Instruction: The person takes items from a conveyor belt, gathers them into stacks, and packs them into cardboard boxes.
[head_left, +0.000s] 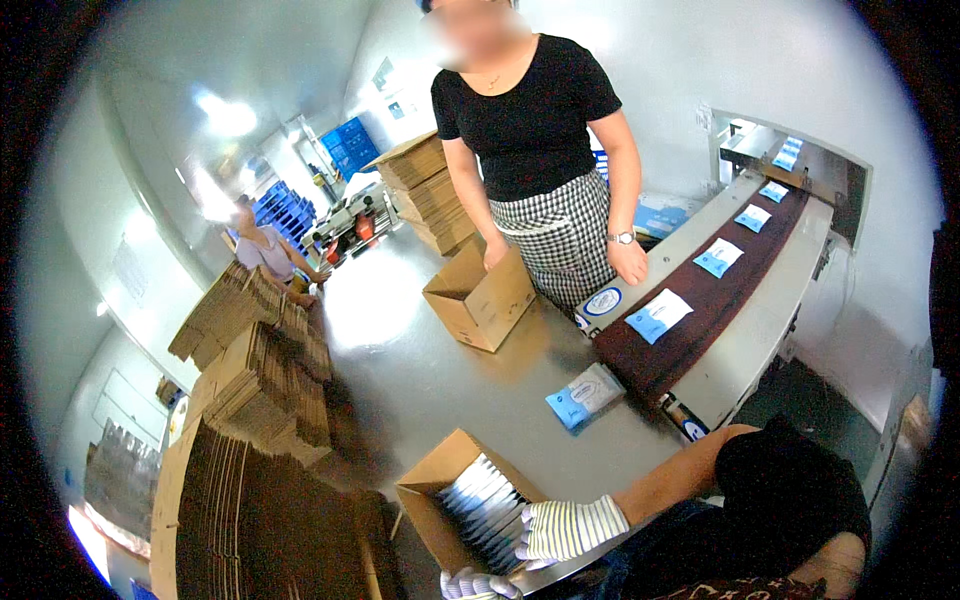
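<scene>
The left hand (pixel 478 585), gloved and partly cut off by the lower picture edge, rests at the near rim of the open carton (pixel 435 472). Its fingers are bent; whether they grip the rim cannot be told. The right hand (pixel 572 528) (striped glove) lies at the carton's right side. Its fingers are slightly curled and reach the right end of the row of packets (pixel 482 505); whether they grip one cannot be told. The row stands on edge inside the carton, left of and beyond the right fingertips. Beyond the carton, a blue-and-white packet (pixel 585 398) lies on the metal table (pixel 410 395), near the end of the brown conveyor belt (pixel 640 368). Farther off, a co-worker (pixel 530 130) stands beside a second carton (pixel 498 315).
</scene>
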